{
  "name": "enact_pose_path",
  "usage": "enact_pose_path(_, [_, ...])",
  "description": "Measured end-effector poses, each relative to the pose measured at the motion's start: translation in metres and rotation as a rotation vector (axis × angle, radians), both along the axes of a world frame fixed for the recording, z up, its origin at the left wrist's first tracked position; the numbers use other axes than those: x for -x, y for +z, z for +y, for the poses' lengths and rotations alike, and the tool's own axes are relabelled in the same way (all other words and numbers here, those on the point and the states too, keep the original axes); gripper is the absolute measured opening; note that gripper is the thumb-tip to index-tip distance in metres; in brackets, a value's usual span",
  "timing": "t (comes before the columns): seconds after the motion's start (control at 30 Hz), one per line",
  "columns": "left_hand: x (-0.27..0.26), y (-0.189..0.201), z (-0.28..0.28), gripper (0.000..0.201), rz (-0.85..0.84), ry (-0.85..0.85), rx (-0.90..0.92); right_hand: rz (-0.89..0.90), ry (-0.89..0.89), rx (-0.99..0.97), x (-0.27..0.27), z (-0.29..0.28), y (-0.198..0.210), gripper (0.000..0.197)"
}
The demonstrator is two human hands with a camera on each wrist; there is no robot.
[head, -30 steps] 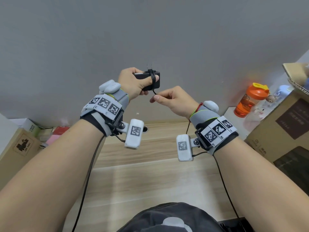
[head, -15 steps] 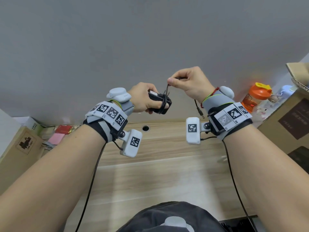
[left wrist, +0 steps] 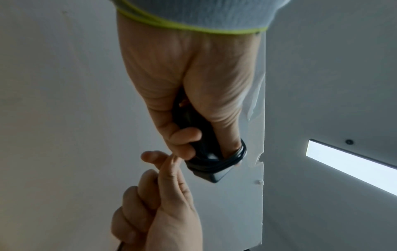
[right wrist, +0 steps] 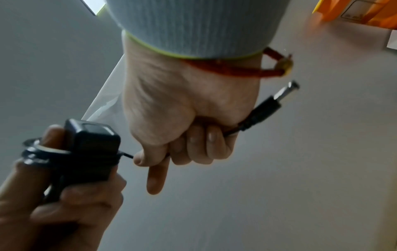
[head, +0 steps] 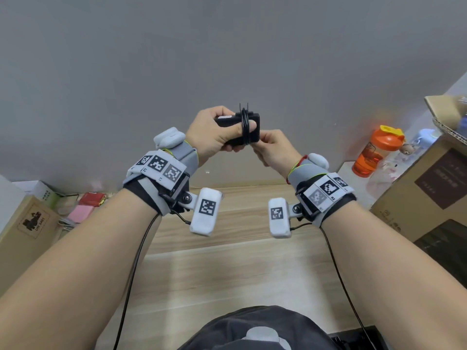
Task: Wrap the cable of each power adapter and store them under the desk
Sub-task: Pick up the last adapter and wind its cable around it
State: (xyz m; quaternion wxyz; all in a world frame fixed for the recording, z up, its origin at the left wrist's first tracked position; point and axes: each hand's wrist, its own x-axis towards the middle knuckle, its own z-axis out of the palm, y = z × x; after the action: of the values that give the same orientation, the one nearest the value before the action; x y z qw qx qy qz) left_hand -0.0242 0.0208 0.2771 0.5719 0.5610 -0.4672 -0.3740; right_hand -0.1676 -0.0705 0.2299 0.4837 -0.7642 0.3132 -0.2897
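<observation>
One black power adapter (head: pixel 243 127) in play, held up mid-frame in the head view, in front of the grey wall (head: pixel 227 46) and above the wooden worktop (head: pixel 227 261). Left hand (head: pixel 212 133) is wrapped around the adapter body, thumb lying over the front face; the cable (head: pixel 244 122) coils go around both adapter and thumb tip. Several turns are visible, bunched together near the adapter's right end; exact count can't be read.

Right hand (head: pixel 274 150) sits just right of and below the adapter, touching it in the head view. In the right wrist view its fingers are curled around the loose end of the cable: a short taut run goes from the coil to the thumb and index finger, and one barrel plug (right wrist: pixel 272 101) sticks out past the little-finger side of the fist. Index finger points straight out, the other three are folded.

Counts around the edges:
- One orange shaker bottle (head: pixel 376 152), right of frame.
- Two cardboard boxes, a big one at right (head: pixel 429 193) and one at lower left (head: pixel 25 228).
- One pink item (head: pixel 80 213) and one red item (head: pixel 92 199) at left, against the wall.
- Two wrist rigs with marker tags, one per arm.
</observation>
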Motion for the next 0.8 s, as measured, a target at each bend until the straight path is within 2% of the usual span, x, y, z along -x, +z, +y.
enact_pose_path(0.13, [-0.005, 0.001, -0.003, 0.028, 0.106, 0.105, 0.035, 0.052, 0.071, -0.032, -0.008, 0.009, -0.006, 0.036])
enact_pose_path(0.27, [-0.020, -0.002, -0.009, 0.030, 0.133, 0.245, 0.016, 0.139, 0.090, 0.065, -0.009, 0.017, -0.006, 0.031])
enact_pose_path(0.37, [-0.032, -0.010, -0.010, 0.035, 0.040, 0.308, -0.030, 0.212, 0.086, 0.208, -0.009, 0.022, 0.000, 0.025])
enact_pose_path(0.53, [-0.037, -0.028, -0.005, 0.038, -0.174, 0.279, -0.155, 0.237, 0.056, 0.325, -0.011, 0.023, 0.016, 0.021])
enact_pose_path(0.6, [-0.034, -0.032, -0.003, 0.034, -0.244, 0.247, -0.192, 0.161, 0.064, 0.252, -0.011, 0.021, 0.021, 0.019])
enact_pose_path(0.67, [-0.030, -0.033, -0.002, 0.029, -0.292, 0.230, -0.215, 0.022, 0.093, 0.086, -0.011, 0.019, 0.025, 0.013])
enact_pose_path(0.8, [-0.027, -0.032, -0.003, 0.030, -0.253, 0.185, -0.207, -0.162, 0.153, -0.172, -0.007, 0.016, 0.026, 0.003])
